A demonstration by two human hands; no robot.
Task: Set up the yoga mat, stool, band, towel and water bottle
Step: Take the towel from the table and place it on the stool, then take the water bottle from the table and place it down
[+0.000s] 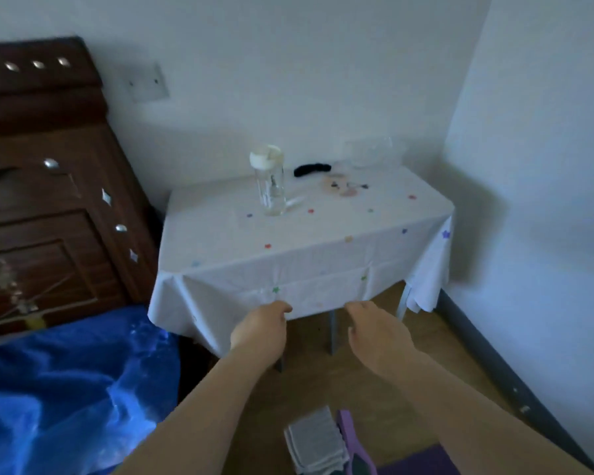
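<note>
A clear water bottle (pixel 271 181) with a white lid stands upright on a small table (pixel 323 248) draped in a white star-print cloth. A black band (pixel 311 170) lies behind it near the wall. On the floor at the bottom lie a folded grey towel (pixel 314 442) and the edge of a purple yoga mat (pixel 357 447). My left hand (pixel 259 329) and my right hand (pixel 374 329) reach forward side by side just below the table's front edge, fingers loosely curled, holding nothing. The stool is out of sight.
A dark wooden headboard (pixel 48 200) and a bed with a blue cover (pixel 66 389) fill the left side. A clear container (pixel 369 152) and small items sit at the table's back. White walls meet in a corner to the right; wooden floor lies beneath.
</note>
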